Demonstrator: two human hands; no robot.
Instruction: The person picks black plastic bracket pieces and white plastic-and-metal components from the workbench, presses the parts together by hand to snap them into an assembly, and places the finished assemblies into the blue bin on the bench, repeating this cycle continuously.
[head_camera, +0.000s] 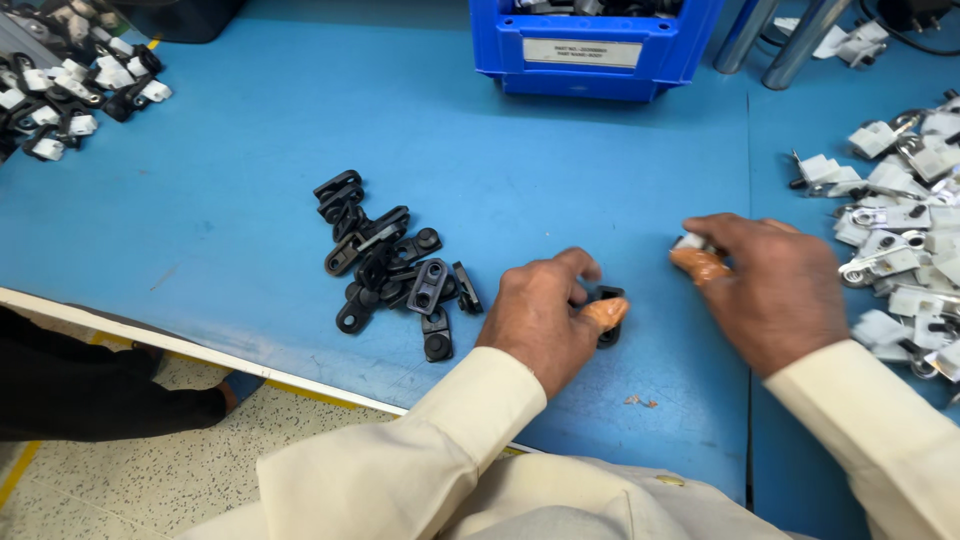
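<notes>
The blue counter (250, 230) carries everything, sorted into heaps so that each kind of part lies within reach of one hand; at its far edge stands a blue plastic bin (590, 50), its front wall turned toward the worker with a white oblong label (582, 52) set in the middle, presumably so the contents can be told at a glance. Along the right edge sprawls a heap of white and metal clips (905, 240), just beside the right hand (775, 290); in the far left corner lies a pile of black-and-white assembled pieces (70, 95), well apart from the work. Near the middle, left of the hands, is a loose cluster of black plastic brackets (395, 265).

The left hand (545, 315) presses one black bracket (608, 318) to the counter near the front edge, its fingers (605, 312) closed narrowly on it, one tip in an orange cot; the right hand's fingers (700, 262), likewise capped, pinch a small white piece (690, 241), just beside the bracket but apart from it.
</notes>
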